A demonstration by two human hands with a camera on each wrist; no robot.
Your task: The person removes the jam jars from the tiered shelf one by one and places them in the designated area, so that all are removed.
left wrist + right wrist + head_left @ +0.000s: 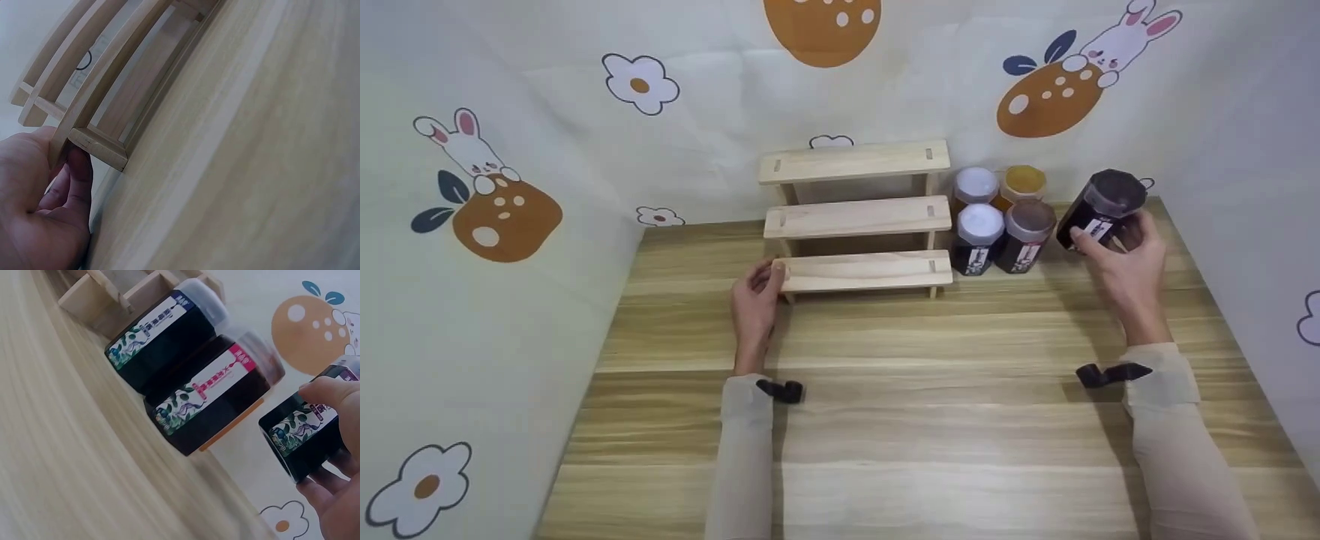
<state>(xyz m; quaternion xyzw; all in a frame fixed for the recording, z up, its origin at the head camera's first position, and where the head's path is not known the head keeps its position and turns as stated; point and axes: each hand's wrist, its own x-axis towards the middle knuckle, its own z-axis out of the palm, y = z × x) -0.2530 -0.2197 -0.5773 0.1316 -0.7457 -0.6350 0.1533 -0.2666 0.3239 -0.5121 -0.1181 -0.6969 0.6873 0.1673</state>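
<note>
A three-tier wooden rack [855, 274] stands against the back wall. My left hand [755, 296] pinches the left end of its lowest step, thumb on top and fingers curled beneath, as the left wrist view shows. Off to the right, my right hand [1132, 277] grips a dark jar [1099, 199] with a black lid, thumb across its label. That jar leans slightly; in the right wrist view its base [281, 450] hangs apart from the neighbouring jars. Between rack and held jar stand a white-lidded dark jar [979, 251] and a brown-lidded jar [1024, 240].
Behind those two are another white-lidded jar [975, 182] and a yellow-lidded jar [1025, 180]. The wood-grain table [945, 420] stretches in front of the rack. Printed fabric walls [720, 135] enclose the back and both sides.
</note>
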